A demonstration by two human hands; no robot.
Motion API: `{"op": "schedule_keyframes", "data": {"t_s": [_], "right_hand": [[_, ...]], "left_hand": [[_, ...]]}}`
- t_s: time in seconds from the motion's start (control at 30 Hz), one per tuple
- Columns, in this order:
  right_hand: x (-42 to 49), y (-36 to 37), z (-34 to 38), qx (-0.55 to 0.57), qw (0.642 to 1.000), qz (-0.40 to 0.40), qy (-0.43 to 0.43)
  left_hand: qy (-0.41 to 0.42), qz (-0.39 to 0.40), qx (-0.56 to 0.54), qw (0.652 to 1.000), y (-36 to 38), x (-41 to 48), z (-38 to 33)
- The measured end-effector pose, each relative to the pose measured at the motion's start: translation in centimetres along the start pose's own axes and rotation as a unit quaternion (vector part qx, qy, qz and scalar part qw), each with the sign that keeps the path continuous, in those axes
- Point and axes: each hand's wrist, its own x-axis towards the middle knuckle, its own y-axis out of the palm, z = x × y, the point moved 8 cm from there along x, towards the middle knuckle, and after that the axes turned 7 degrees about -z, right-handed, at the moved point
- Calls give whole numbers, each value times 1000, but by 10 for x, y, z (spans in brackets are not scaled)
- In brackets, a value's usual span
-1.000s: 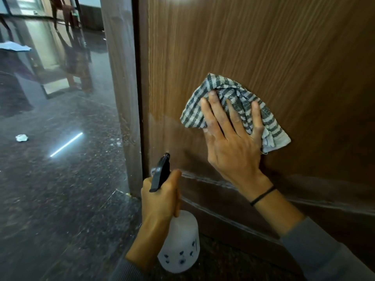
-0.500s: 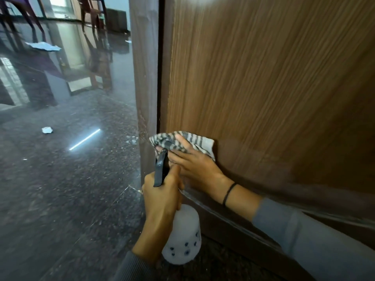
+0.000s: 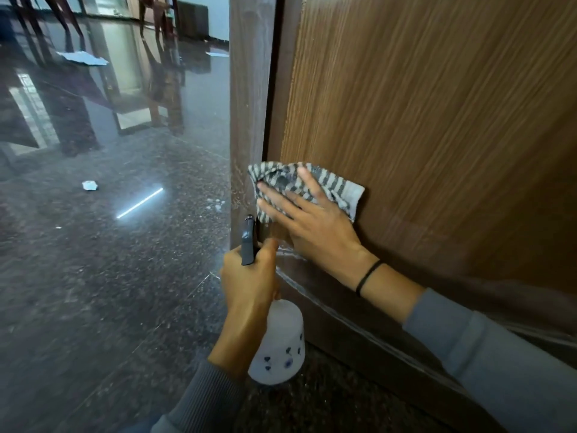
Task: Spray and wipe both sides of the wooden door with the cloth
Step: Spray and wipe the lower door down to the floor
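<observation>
1. The wooden door [image 3: 437,120] fills the right half of the view, with its grain running up and down. Its lower left edge stands just beside a dark frame post [image 3: 249,89].
2. The cloth [image 3: 340,185], striped grey and white, lies crumpled against the door face at that lower left edge. Its left corner reaches across to the frame post.
3. The right hand [image 3: 312,226] lies on the cloth with its fingers straight, spread and pointing left. The grip is wide: the palm and fingers press the cloth flat to the door, and no finger curls round it. The heel of the hand rests on bare door below the cloth.
4. A black band [image 3: 368,276] circles the right wrist, above a grey sleeve [image 3: 484,354].
5. The left hand [image 3: 249,282] has its grip closed round the neck of the spray bottle [image 3: 278,345]. The dark sprayer head [image 3: 248,242] stands above the fist, just below the cloth. The white bottle body, marked with small blue figures, hangs below the hand, near the door. Contact with the door cannot be told.
6. The lower band of the door is darker and carries pale streaks.
7. The floor [image 3: 93,292] is dark, polished, speckled stone. A white paper scrap [image 3: 90,185] lies on it, well apart to the left.
</observation>
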Motion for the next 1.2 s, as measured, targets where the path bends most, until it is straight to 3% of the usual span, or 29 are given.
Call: {"op": "schedule_keyframes", "data": {"t_s": [0.2,0.37,0.5,0.7,0.93,1.03,1.2], "right_hand": [[-53,4,3,42,995,76,-52],[-88,-19,-35,58,996,60,32],[-73,-16,-25,77,992,55,82],[-37,-12,2,32,999,13,16],[-135,-19,-43,34,992,109,-60],[-156,-29,-56,18,992,120,-34],[-117,-21,-39,34,995,95,23]], "left_hand": [[-9,31,-8,999,15,-2,8],[-16,50,-2,999,24,-2,14],[-10,55,23,998,32,-1,18],[-6,50,31,998,44,-4,22],[-12,75,1,997,57,-8,25],[-17,79,3,997,51,-5,26],[5,77,40,996,43,-11,20]]}}
